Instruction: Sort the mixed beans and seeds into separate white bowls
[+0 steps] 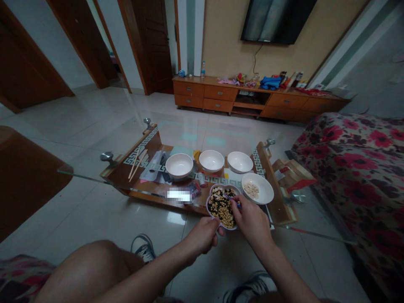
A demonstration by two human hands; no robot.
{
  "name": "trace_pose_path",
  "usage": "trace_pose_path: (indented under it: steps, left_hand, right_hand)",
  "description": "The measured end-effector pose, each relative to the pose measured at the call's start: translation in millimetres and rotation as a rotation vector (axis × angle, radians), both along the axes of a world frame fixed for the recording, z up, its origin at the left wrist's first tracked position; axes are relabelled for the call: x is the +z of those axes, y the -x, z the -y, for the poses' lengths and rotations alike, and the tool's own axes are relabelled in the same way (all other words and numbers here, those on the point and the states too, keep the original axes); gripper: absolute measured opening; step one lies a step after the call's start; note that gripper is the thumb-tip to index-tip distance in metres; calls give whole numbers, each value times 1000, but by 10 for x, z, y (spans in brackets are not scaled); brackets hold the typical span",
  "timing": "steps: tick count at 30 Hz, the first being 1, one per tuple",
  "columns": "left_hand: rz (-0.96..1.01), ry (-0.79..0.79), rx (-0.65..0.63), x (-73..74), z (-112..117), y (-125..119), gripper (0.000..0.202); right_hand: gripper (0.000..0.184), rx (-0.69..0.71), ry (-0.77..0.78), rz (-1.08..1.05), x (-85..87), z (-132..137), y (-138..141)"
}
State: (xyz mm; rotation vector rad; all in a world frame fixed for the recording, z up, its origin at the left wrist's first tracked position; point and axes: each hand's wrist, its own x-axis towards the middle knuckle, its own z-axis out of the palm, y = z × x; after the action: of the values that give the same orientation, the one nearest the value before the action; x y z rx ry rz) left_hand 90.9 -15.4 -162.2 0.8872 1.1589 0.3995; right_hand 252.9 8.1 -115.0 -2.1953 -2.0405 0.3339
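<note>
My left hand is closed on the near rim of a flower-shaped bowl with a pale purple edge. Yellow, black and whitish beans or seeds lie mixed inside it. Over the right side of this bowl, my right hand pinches a thin purple utensil; its tip is among the beans, and I cannot tell its exact kind. Just beyond my right hand stands a white bowl with a small heap of pale flat seeds.
Three more white bowls stand in a row on the glass table. Chopsticks lie at its left. A paper bag is at the right, beside a flowered sofa.
</note>
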Motion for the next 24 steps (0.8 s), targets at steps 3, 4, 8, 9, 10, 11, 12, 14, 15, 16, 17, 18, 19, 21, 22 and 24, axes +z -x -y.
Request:
trace_pose_path:
  steps: [3,4,8,9,10,11,12,14,15,16,17,18,19,21,22,24]
  left_hand:
    - [-3,0,2,30,5,6,47]
    - [-1,0,4,36,7,8,47]
    - [10,10,2,22,11,15,47]
    - [15,10,4,10,12,16,48]
    - [19,6,5,-5,14,17,49]
    - [24,-3,7,-20,16,18,50]
    - [29,-9,9,-35,20,18,51]
    - [33,-10,13,-58,25,17,53]
    - [34,-6,13,-66,25,17,53]
    - [34,2,14,-70,24,16,53]
    - [33,12,15,-73,20,14,53]
    - [30,17,16,-73,15,13,53]
    - [26,20,16,-71,9,12,52]
    - [19,19,13,-64,-3,8,51]
    - [15,16,11,-58,-7,5,51]
    - [8,9,6,-40,-7,1,52]
  right_hand:
    - [29,6,-10,-5,3,-5,2]
    - [29,8,-18,-7,5,-4,1]
    - [30,14,-41,-13,12,6,-7]
    - [30,14,-42,-13,13,9,-9]
    - [30,14,-44,-14,13,12,-10]
    - [30,14,-48,-16,12,15,-11]
    - [30,13,-54,-19,11,16,-12]
    - [30,7,-70,-24,7,17,-12]
    - [29,2,-78,-25,5,16,-12]
    - [28,-6,-83,-24,3,15,-11]
    - [27,-16,-82,-21,3,13,-10]
    - [27,-25,-76,-19,3,11,-8]
    - [26,-33,-66,-17,3,10,-5]
    - [27,-45,-44,-17,2,8,1]
    - [27,-48,-32,-15,0,7,5]
    - [28,-51,-15,-6,-7,6,13]
